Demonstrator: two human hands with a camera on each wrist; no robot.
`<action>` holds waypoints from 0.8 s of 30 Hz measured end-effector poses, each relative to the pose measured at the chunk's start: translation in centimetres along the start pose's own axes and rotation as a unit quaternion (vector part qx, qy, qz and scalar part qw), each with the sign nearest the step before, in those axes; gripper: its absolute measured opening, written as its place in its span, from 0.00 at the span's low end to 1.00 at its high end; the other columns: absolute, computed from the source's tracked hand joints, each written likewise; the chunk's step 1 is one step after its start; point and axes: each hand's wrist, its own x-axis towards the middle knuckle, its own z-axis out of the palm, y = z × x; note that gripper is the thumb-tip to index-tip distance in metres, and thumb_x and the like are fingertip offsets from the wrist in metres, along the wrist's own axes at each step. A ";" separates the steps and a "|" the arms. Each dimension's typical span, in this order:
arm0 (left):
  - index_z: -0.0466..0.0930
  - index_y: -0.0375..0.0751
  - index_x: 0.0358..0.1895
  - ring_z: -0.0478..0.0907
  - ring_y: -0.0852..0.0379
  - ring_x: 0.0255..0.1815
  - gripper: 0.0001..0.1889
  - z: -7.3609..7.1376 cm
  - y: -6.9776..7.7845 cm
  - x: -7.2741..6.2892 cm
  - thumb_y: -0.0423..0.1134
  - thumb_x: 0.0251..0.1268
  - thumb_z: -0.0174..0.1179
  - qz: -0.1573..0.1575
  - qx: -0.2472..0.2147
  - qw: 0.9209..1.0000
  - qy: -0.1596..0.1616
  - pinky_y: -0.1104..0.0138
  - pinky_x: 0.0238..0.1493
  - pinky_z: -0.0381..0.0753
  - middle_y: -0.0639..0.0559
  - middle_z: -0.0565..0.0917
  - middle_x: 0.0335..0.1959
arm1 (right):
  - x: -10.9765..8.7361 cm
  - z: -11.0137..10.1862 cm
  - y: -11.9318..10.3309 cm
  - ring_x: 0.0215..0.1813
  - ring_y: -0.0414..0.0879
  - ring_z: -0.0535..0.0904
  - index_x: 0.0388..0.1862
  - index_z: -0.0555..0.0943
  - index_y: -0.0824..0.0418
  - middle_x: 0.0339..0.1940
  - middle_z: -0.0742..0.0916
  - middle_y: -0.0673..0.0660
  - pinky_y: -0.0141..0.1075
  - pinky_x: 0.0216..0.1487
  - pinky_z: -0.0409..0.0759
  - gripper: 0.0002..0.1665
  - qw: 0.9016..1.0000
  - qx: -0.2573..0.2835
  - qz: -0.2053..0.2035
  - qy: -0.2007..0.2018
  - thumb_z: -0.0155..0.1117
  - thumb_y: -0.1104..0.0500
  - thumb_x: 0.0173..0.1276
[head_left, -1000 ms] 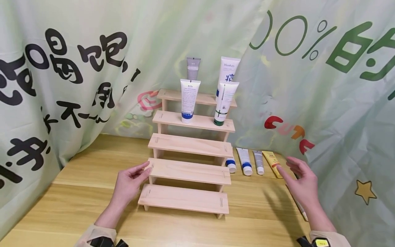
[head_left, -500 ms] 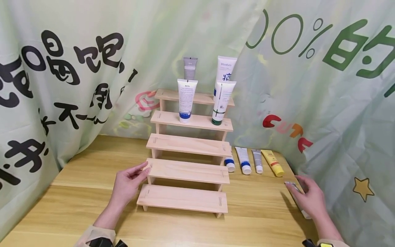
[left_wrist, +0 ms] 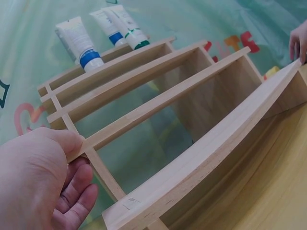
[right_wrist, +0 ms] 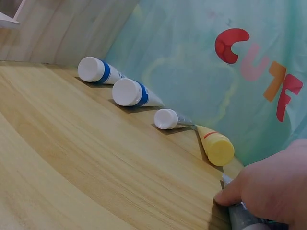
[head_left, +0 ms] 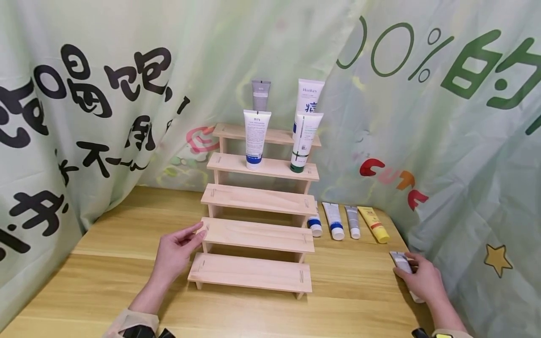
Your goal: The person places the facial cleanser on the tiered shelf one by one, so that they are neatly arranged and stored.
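My left hand (head_left: 175,251) pinches the left end of the second-lowest step of a wooden tiered display rack (head_left: 249,273), thumb on top and fingers below. At the table's right edge my right hand (head_left: 424,278) grips a grey tube (head_left: 400,261) lying flat, thumb on its left side; the palm hides much of it. In the right wrist view the hand (right_wrist: 276,189) covers part of that tube (right_wrist: 242,218). On the rack stand a grey tube (head_left: 260,96) and a white Hankey tube (head_left: 310,91) on top, with a blue-banded tube (head_left: 256,136) and a green-capped tube (head_left: 305,141) one step lower.
Right of the rack a row of tubes lies on the table (head_left: 355,281): a blue-banded tube (head_left: 314,224) partly behind the rack, another blue-banded tube (head_left: 334,220), a small grey tube (head_left: 352,221) and a yellow tube (head_left: 374,225). Printed curtains (head_left: 486,155) hang behind and at both sides.
My right hand has moved down and to the right, from near the yellow tube onto the grey tube at the table edge, and closed round it. The left hand has stayed on the rack.
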 end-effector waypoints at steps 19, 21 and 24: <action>0.89 0.36 0.58 0.83 0.58 0.30 0.18 0.0 0.2 -0.1 0.37 0.67 0.76 -0.009 -0.013 1.000 0.001 0.69 0.34 0.85 0.44 0.88 0.34 | -1.0 -0.7 -3.5 0.39 0.43 0.84 0.66 0.83 0.68 0.53 0.88 0.72 0.23 0.29 0.75 0.33 0.987 0.057 -0.054 0.141 0.80 0.54 0.67; 0.89 0.36 0.58 0.83 0.58 0.30 0.18 0.0 0.2 -0.2 0.37 0.68 0.75 -0.008 -0.013 1.000 0.000 0.69 0.34 0.85 0.44 0.88 0.34 | -1.2 -1.0 -4.4 0.36 0.31 0.81 0.65 0.84 0.67 0.51 0.89 0.71 0.20 0.29 0.75 0.32 0.982 0.073 -0.071 0.156 0.81 0.55 0.65; 0.89 0.36 0.57 0.83 0.58 0.30 0.18 0.0 0.3 -0.2 0.38 0.68 0.75 -0.007 -0.009 1.000 -0.002 0.69 0.34 0.85 0.45 0.88 0.34 | -1.5 -1.4 -6.2 0.35 0.20 0.76 0.65 0.85 0.66 0.49 0.89 0.71 0.17 0.31 0.75 0.31 0.975 0.101 -0.094 0.172 0.82 0.57 0.64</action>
